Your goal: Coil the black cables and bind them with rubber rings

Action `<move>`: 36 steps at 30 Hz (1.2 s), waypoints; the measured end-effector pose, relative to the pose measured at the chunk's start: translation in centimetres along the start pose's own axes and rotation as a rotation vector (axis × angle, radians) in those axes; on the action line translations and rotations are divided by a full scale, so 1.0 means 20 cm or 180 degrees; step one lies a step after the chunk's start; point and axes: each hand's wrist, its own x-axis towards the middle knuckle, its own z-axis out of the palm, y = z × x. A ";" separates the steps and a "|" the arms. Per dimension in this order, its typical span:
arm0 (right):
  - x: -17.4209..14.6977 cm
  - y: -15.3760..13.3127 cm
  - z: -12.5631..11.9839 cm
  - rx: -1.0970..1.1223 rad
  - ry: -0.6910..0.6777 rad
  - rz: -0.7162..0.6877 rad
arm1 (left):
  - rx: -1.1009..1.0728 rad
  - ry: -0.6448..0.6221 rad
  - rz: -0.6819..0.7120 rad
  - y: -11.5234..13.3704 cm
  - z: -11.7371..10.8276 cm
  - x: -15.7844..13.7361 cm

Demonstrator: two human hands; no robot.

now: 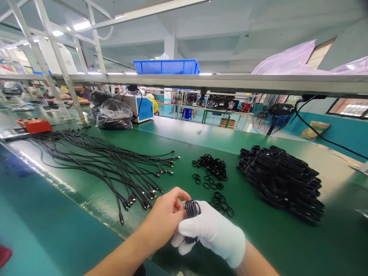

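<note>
A coiled black cable (191,209) is held between both hands above the green bench. My left hand (168,211), bare, pinches the coil from its left side with thumb and fingers. Around the coil's right side wraps my right hand (212,230), in a white glove, its thumb across the front. Part of the coil is hidden by the fingers. Loose black cables (115,161) with metal plugs lie spread to the left. Just beyond my hands are small black rings (212,166), some heaped and some scattered. A large pile of coiled black cables (281,180) sits to the right.
The green bench (172,138) carries a red control box (33,125), a dark plastic bag (113,115) and a white-and-blue machine (140,108). Overhead, a shelf (224,82) holds a blue tray (166,67). A black fan (270,115) stands beyond the bench. Other people sit far left.
</note>
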 end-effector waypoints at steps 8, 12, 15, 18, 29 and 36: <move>0.02 0.03 0.02 -0.0143 -0.0018 0.0231 | 0.1279 0.0373 -0.0123 0.00 0.03 0.02; 0.03 0.04 0.02 0.0350 -0.0246 0.0160 | 0.1609 0.0484 0.0311 0.02 -0.02 -0.02; 0.04 0.05 0.02 0.0260 -0.0310 0.0262 | 0.1157 0.0423 0.0773 -0.03 -0.03 -0.04; 0.04 0.06 0.02 -0.0023 -0.0243 0.0411 | 0.1169 0.0634 0.1124 -0.11 -0.01 -0.05; 0.06 0.07 0.04 -0.0106 -0.0153 0.0304 | 0.1181 0.0948 0.1301 -0.21 0.03 -0.02; 0.06 0.06 0.04 -0.0303 -0.0030 0.0324 | 0.0938 0.0788 0.1305 -0.18 0.02 -0.01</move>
